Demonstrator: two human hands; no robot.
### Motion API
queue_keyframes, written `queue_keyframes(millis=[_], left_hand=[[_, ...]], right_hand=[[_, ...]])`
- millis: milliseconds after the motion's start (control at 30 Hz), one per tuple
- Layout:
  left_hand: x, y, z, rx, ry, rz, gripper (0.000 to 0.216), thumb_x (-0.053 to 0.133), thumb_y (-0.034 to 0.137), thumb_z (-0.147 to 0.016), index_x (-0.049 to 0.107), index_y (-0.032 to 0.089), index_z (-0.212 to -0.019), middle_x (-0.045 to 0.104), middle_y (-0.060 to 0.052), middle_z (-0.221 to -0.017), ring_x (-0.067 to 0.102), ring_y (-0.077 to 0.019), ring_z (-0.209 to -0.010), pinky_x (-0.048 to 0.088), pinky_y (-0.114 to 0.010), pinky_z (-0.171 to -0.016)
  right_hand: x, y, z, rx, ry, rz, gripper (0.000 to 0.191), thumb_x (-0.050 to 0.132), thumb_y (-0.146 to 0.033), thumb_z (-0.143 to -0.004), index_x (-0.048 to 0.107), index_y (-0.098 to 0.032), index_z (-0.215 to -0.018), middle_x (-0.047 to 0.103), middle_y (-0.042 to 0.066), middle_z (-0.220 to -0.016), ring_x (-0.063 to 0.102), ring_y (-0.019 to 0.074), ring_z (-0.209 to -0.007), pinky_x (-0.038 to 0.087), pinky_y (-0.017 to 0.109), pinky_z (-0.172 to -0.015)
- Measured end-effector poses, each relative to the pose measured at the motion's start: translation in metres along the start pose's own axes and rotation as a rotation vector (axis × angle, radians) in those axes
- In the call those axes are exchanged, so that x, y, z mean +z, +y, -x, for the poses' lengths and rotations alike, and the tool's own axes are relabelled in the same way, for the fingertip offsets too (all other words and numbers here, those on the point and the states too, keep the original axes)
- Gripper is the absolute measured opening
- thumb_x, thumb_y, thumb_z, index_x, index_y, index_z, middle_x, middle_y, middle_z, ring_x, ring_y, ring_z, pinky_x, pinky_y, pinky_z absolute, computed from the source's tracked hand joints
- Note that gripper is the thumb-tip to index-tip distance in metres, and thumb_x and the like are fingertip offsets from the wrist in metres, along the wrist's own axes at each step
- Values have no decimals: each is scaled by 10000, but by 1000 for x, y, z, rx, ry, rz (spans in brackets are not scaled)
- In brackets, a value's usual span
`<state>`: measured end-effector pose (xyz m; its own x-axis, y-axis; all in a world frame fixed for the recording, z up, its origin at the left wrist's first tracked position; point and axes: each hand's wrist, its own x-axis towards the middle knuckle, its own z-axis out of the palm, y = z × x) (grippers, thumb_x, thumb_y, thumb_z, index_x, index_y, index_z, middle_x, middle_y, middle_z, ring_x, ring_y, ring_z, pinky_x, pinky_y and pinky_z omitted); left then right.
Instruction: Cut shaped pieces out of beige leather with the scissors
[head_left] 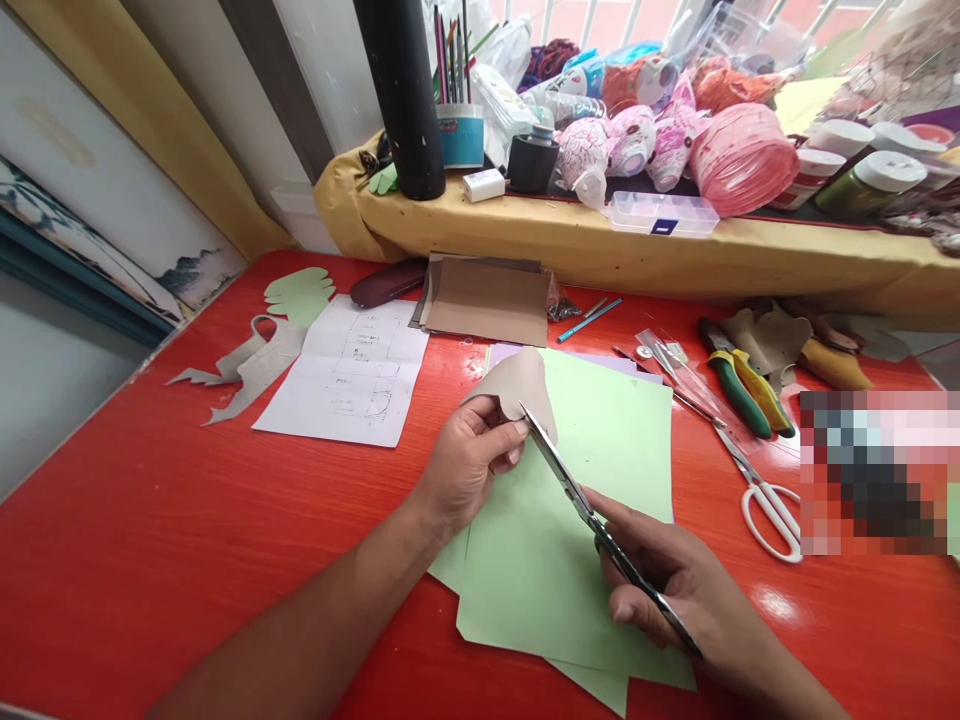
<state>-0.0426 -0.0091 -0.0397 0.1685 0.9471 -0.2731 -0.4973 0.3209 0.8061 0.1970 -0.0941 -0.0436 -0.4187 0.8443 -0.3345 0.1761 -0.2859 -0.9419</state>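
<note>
My left hand [469,460] pinches a small beige paper shape [517,385] and holds it up above light green paper sheets [600,440] lying on the red table [187,520]. My right hand [675,585] grips a pair of metal scissors [592,520]. Their blades point up and left, and the tips meet the lower edge of the beige shape right by my left thumb.
A white sheet with sketches [349,370] and grey-green cut-outs [255,350] lie at left. Brown card [487,298] sits behind. White-handled scissors [765,500] and green and yellow pliers [739,385] lie at right. A cluttered yellow ledge [600,245] with yarn, jars and a black tube [405,95] borders the back.
</note>
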Motion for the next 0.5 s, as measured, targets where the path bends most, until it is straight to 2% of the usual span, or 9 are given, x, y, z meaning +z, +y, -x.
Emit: queue_keyframes(millis=[167, 333, 500], left_hand=[[3, -3, 0, -5, 18, 18, 260, 899, 268, -722, 703, 168, -861, 586, 18, -750, 455, -78, -577, 291, -246, -534], [4, -4, 0, -2, 40, 26, 272, 905, 274, -706, 696, 170, -845, 597, 16, -753, 463, -80, -576, 304, -245, -525], [5, -4, 0, -3, 44, 24, 267, 899, 270, -703, 702, 166, -850, 593, 18, -753, 461, -77, -570, 303, -245, -523]], right_hand=[[0, 13, -1, -19, 0, -65, 975, 815, -739, -868, 571, -208, -1649, 383, -64, -677, 329, 130, -546, 299, 257, -486], [2, 10, 0, 26, 5, -65, 1002, 806, -749, -863, 557, -193, -1659, 389, -67, -654, 348, 127, -499, 313, 264, -461], [3, 9, 0, 26, 10, -30, 947, 788, -723, -895, 565, -205, -1655, 413, -56, -658, 378, 138, -521, 324, 264, -471]])
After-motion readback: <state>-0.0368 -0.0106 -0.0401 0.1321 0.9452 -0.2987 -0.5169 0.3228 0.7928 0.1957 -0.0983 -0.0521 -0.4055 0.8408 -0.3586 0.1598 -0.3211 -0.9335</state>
